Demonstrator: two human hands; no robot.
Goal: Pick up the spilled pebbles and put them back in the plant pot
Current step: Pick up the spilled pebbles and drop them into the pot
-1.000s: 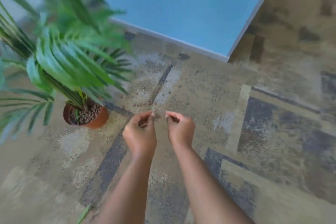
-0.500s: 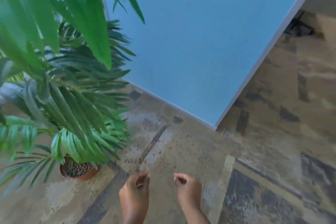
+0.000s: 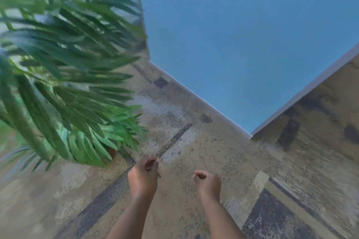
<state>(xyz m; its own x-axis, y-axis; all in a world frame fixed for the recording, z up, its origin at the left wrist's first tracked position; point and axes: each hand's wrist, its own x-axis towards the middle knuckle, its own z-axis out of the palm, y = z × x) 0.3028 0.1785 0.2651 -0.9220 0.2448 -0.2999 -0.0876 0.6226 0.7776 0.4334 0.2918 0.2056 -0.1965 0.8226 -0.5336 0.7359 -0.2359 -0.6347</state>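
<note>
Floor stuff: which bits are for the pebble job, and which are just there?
For the job: left hand, right hand, both curled shut; pot, mostly hidden by leaves.

Just there: plant leaves, carpet, blue wall.

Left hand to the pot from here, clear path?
Probably not directly. The left hand is near, but the pot shows only as a sliver; palm fronds cover its top.

We see a patterned carpet floor (image 3: 194,196) of tan, grey and dark blocks. On it stands a terracotta plant pot (image 3: 112,151), nearly hidden by green fronds. Pebbles are too blurred to make out.
</note>
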